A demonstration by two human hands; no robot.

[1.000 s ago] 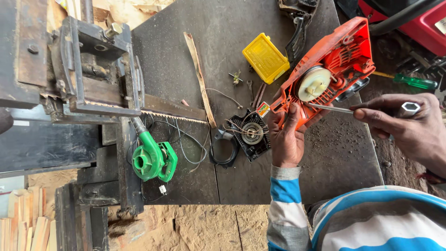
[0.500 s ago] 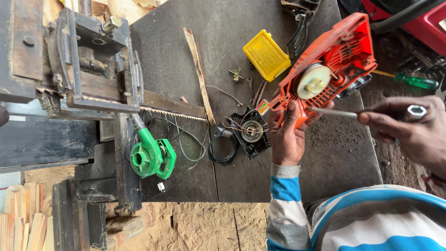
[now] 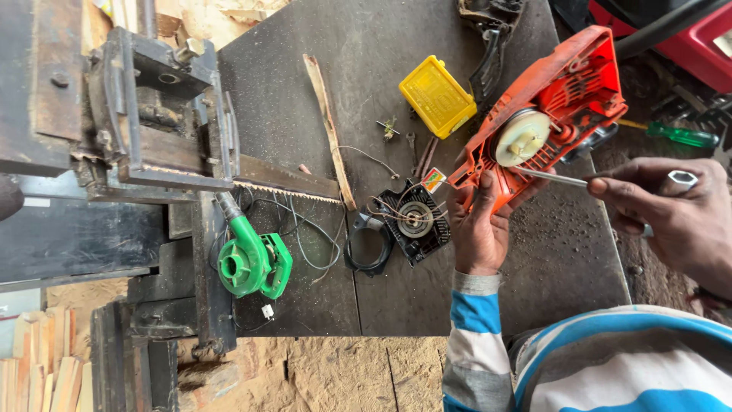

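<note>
Two hands are engaged: the left hand [image 3: 479, 233] is closed around the lower edge of an orange housing [image 3: 553, 114], tilted above the table's [image 3: 557, 259] right edge, while a metal tool [image 3: 553, 178] is pinched in the right hand [image 3: 671, 214]. Bare tabletop is left below; a black recoil part [image 3: 412, 221] lies just left.

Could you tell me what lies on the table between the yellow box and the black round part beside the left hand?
In the head view, between the yellow box and the black round part lie small wrenches and thin wire on the dark table.
</note>
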